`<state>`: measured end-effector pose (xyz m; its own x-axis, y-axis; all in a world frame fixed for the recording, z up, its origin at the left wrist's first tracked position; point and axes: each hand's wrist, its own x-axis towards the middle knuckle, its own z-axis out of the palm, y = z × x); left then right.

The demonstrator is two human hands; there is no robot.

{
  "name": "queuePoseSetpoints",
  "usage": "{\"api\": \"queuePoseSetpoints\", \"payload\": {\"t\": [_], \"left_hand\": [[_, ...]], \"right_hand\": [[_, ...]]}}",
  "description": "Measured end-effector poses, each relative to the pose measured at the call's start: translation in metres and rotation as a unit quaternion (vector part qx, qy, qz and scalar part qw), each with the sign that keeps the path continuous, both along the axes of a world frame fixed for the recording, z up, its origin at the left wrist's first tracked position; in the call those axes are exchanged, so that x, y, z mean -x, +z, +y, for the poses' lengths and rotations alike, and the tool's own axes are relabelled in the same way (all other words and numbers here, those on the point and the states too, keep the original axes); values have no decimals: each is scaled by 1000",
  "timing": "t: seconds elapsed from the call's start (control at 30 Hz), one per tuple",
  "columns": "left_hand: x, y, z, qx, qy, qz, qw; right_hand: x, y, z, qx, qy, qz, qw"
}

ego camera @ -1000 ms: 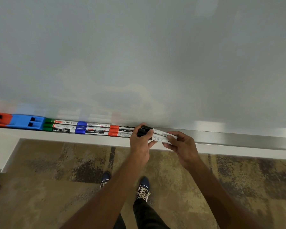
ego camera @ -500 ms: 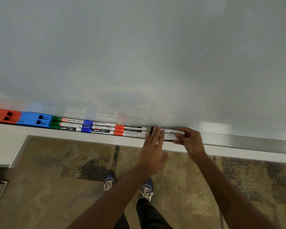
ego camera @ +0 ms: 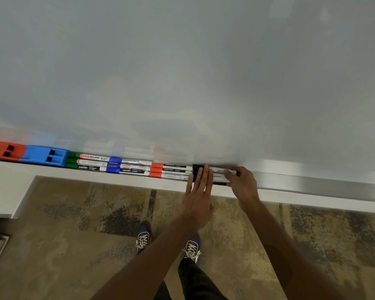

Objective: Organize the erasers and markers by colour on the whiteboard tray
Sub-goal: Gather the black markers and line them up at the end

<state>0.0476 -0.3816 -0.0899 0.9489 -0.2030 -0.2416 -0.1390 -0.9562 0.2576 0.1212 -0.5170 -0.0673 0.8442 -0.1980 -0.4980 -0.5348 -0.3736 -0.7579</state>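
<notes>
The left hand lies flat, fingers spread straight over the caps of the black markers. The right hand curls loosely against their far ends, apparently squaring them up rather than gripping. They rest in the tray, just right of the red markers. They look light, stiff and prone to rolling, so best pinched mid-barrel.

Soft even light; whiteboard glare; wide-angle edge distortion
</notes>
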Motion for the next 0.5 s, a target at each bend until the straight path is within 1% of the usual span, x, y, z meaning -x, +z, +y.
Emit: {"api": "queuePoseSetpoints", "payload": {"t": [0.13,0.3,0.5], "left_hand": [[0,-1,-1,-2,3,8,1000],[1,-3,-1,-1,19,10,1000],[3,-4,2,-6,25,5,1000]], "right_hand": [[5,7,7,48,5,12,999],[9,13,13,56,14,36,998],[12,19,17,67,35,31,997]]}}
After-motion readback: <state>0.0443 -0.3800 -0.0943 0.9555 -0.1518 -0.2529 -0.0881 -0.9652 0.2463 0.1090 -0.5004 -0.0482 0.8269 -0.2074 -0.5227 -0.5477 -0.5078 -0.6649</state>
